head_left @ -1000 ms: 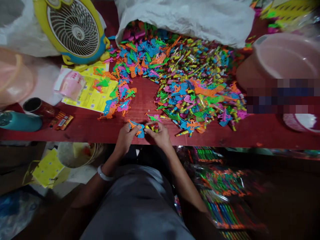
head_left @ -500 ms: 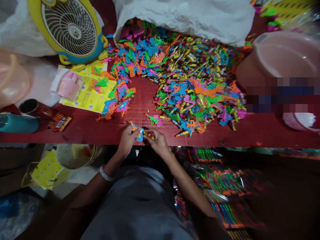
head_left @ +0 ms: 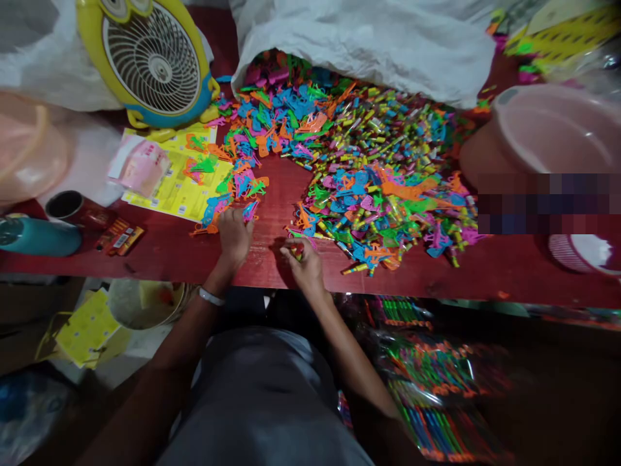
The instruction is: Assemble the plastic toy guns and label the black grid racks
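My left hand (head_left: 234, 236) rests fingers-down on the near edge of the small pile of toy pieces (head_left: 233, 191); I cannot tell whether it has closed on one. My right hand (head_left: 303, 262) pinches little tubes (head_left: 297, 250). The pieces look light, thin and slick (apt to snap if bent), so I'd nip a flat edge. Smooth red table (head_left: 436, 272); big heap (head_left: 378, 175) beyond my right hand, fan (head_left: 150, 65) beyond my left.

Before you runs a dark red wooden table (head_left: 485, 272), dimly lit, with a yellow desk fan (head_left: 150, 61) and a white sack (head_left: 369, 45) along its far side, while the floor (head_left: 145, 343) beneath its near edge lies cluttered and in deep shadow.
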A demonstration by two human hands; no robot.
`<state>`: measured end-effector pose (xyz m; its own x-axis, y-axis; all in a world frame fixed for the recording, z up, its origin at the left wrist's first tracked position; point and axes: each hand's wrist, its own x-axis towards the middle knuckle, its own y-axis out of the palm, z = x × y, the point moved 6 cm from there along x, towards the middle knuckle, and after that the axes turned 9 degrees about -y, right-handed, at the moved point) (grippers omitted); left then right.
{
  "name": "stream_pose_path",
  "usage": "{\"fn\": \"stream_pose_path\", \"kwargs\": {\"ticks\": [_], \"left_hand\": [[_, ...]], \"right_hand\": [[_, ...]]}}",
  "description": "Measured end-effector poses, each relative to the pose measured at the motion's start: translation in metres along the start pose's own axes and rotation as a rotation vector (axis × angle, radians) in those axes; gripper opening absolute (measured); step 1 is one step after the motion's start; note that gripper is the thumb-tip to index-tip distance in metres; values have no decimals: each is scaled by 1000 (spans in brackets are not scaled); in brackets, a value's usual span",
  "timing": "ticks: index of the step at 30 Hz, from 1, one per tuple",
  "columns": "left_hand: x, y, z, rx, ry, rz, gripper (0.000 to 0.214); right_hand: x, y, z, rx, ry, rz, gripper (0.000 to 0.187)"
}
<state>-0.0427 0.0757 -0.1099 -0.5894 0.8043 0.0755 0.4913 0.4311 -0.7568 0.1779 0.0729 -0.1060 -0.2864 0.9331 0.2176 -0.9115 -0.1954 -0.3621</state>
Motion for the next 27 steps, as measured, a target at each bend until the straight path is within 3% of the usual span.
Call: {"fn": "stream_pose_path", "kwargs": {"ticks": [2,4,8,12,16,21,23,27], "left_hand": [[-6,-6,0,-41,-9,9,4],[-17,-14,-1,-143,-41,-7,14],[-46,-17,-9,-478,-206,87,25],[-68,-16,-28,-559,-275,264,20],[-75,-14,-39,-622,-254,457,22],[-74,-6,-28,-785,-344,416,11],[-75,-1,-26,-882,-382,450,21],[-81,8,-30,-1089,-513,638,43]], "right_hand": [[-2,14,-9,126,151,30,34],[-1,24,-9,227,205,46,37],[7,34,7,249,110,51,38],[6,38,11,100,28,86,26],[2,29,6,20,22,108,20],[-1,16,14,127,35,192,32],[0,11,19,159,17,231,34],[2,-2,15,153,38,224,40]]}}
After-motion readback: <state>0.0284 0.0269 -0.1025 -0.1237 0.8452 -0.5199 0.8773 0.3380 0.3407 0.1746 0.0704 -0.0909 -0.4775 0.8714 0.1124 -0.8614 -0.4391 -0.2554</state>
